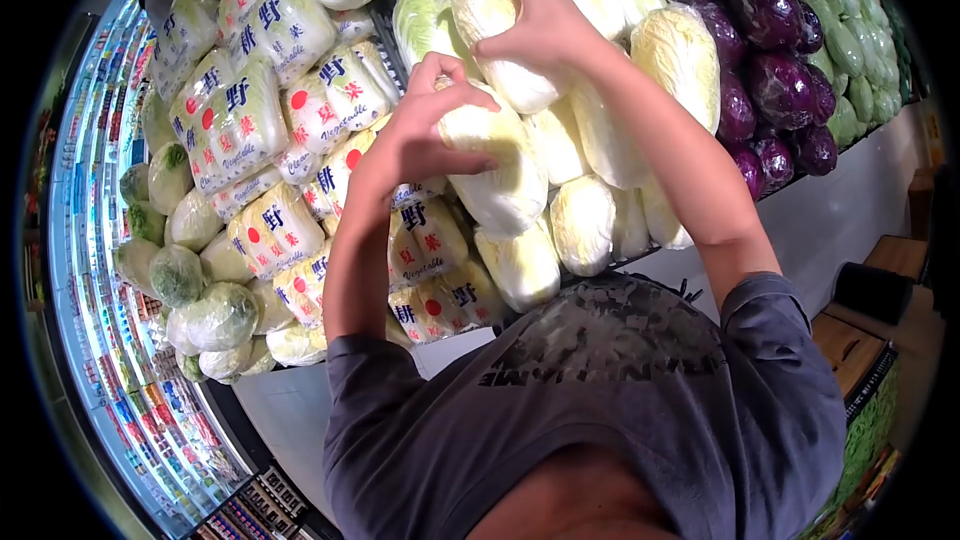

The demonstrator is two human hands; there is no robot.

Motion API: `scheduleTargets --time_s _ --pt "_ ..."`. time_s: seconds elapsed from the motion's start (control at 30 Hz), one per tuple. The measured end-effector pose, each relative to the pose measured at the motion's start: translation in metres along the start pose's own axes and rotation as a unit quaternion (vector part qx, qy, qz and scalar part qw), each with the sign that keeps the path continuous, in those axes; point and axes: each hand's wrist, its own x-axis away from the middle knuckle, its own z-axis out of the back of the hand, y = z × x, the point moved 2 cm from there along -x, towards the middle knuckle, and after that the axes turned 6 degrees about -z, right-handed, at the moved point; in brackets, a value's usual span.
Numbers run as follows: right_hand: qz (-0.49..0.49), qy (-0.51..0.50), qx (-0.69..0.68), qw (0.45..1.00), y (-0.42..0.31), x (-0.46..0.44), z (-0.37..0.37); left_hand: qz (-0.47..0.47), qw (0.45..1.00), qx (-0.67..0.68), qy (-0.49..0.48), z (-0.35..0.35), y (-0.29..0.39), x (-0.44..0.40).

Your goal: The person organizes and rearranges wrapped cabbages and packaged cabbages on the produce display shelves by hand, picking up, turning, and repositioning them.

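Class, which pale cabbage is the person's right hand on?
The upper cabbage of the two at the hands: the right hand curves over it, while the left hand is at the lower cabbage, nearer the shirt.

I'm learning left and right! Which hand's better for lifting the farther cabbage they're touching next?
Probably the right hand: it curves over the farther cabbage, while the left hand touches the nearer cabbage.

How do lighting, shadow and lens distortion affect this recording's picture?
Head view: wide-angle distortion, black corners, the bright shelves at left bowed and too small in detail to read; head view: white glare spots on the wrapped purple cabbages; head view: a shadow darkens part of the pale cabbage beside the left hand, which looks reasonably sharp.
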Motion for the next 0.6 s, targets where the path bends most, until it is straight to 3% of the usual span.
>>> scheduleTargets --time_s 0.07,0.2,0.33,0.4,0.5,0.6 --pt "0.007 0.010 0.014 1.000 0.001 -0.001 -0.001 0.001 1.000 0.001 0.007 -0.001 0.000 0.000" --pt "-0.044 -0.090 -0.023 0.995 0.005 -0.003 0.012 0.025 0.999 0.021 -0.019 0.000 -0.001 -0.003" --pt "-0.029 -0.065 0.002 0.997 0.002 -0.002 0.009 0.025 0.999 0.040 0.006 0.001 0.006 -0.006" --pt "-0.047 -0.133 -0.036 0.989 0.000 -0.004 0.014 0.055 0.997 0.056 0.024 0.007 0.011 -0.007" --pt "-0.063 -0.114 0.016 0.991 -0.019 -0.015 0.024 0.048 0.981 -0.094 0.165 0.031 0.003 -0.011" --pt "0.009 0.032 0.014 0.999 -0.033 -0.059 0.026 0.067 0.915 -0.206 0.341 0.073 -0.019 -0.026"
